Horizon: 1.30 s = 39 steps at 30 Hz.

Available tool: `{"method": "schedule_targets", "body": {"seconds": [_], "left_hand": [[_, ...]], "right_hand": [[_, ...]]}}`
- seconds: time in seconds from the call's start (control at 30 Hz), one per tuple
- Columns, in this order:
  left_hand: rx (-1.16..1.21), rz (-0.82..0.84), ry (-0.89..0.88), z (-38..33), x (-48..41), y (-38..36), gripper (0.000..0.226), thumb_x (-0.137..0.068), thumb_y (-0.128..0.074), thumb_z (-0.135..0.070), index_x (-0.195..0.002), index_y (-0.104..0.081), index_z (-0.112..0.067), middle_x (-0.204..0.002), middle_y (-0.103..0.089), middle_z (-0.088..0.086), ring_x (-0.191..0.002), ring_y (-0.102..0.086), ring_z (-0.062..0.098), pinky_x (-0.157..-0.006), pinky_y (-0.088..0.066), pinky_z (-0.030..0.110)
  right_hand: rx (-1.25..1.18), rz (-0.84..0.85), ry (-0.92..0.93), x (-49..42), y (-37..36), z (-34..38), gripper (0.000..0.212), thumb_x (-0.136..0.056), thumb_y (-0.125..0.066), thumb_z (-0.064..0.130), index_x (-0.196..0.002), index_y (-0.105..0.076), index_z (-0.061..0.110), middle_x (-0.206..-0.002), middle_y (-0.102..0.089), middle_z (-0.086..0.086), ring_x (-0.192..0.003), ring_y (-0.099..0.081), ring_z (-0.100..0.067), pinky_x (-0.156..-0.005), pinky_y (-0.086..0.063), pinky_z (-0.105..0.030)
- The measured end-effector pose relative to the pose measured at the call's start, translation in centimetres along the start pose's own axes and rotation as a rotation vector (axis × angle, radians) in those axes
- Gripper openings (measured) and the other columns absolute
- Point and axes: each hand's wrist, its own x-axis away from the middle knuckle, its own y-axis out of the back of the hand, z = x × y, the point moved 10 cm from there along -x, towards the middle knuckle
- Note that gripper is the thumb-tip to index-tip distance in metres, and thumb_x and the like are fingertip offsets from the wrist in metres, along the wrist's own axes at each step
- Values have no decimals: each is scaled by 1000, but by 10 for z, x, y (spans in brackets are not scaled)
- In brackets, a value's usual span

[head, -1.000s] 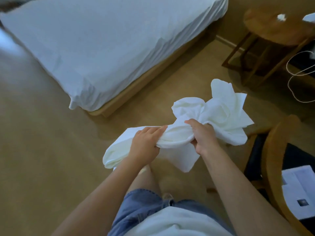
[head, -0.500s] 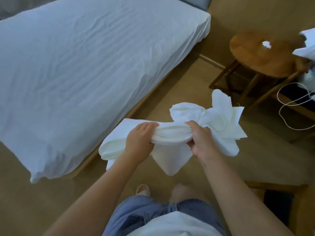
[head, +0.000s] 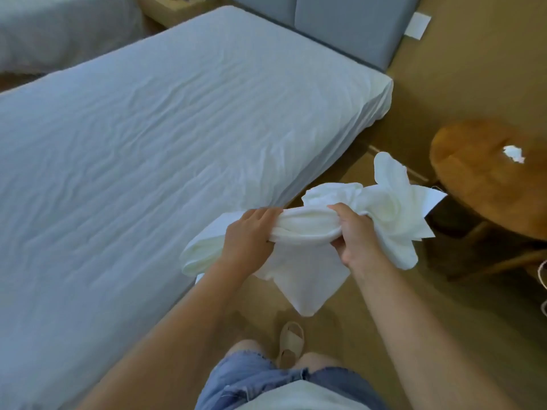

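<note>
A bunched white cloth (head: 390, 208) hangs in front of me at waist height, gathered into a thick roll between my hands. My left hand (head: 247, 235) grips the roll on its left part, fingers curled over the top. My right hand (head: 353, 232) grips it a little to the right, thumb on top. Loose folds spread out to the right of my right hand, and one corner droops toward the floor. The cloth's left end hangs over the edge of the bed (head: 142, 149).
The bed with a wrinkled white sheet fills the left, its grey headboard (head: 340, 28) at the back. A round wooden table (head: 479, 179) with a white scrap (head: 513, 153) on it stands at right. Tan floor lies between them, with my sandalled foot (head: 291, 341) below.
The view has swung up and left, so the bed now lies close on my left and the headboard shows. Both hands keep the same grip on the cloth.
</note>
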Motion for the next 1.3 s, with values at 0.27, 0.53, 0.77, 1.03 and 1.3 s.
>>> {"method": "schedule_targets", "body": {"seconds": [0.27,0.53,0.77,1.03,1.3], "left_hand": [[0,-199,75,12,-180,39,47,-83,-53,-3,-127,-58,-16,-127,-61,1,-119,-52,25,-79,-43,37],[62,-303,100,66,-399,49,51,-72,-56,4,-119,-62,-15,-119,-64,-2,-110,-55,26,-71,-32,29],[2,-236,134,110,-583,54,50,-79,-53,-1,-125,-57,-19,-125,-59,-4,-113,-49,21,-72,-28,27],[-122,-313,223,150,-784,76,46,-83,-49,-2,-123,-56,-24,-124,-57,-5,-110,-47,20,-70,-27,28],[-312,-550,235,145,-957,136,36,-86,-61,-4,-119,-60,-16,-120,-62,5,-107,-54,27,-73,-41,33]], "right_hand": [[-45,199,39,-143,-107,120,26,-79,-64,7,-105,-60,8,-87,-64,-6,-80,-63,-22,-67,-52,-31],[-71,215,25,-317,-222,218,12,-79,-60,2,-74,-57,12,-60,-59,0,-61,-60,-15,-54,-50,-23],[-70,270,-27,-455,-324,293,7,-82,-57,2,-83,-58,9,-79,-59,-8,-73,-60,-20,-69,-51,-32],[-116,474,-51,-608,-444,390,15,-85,-54,-3,-76,-59,8,-66,-62,-4,-66,-61,-16,-63,-52,-29],[-94,775,-20,-735,-568,520,15,-89,-54,-2,-94,-62,10,-85,-69,-4,-79,-66,-16,-67,-57,-28]]}}
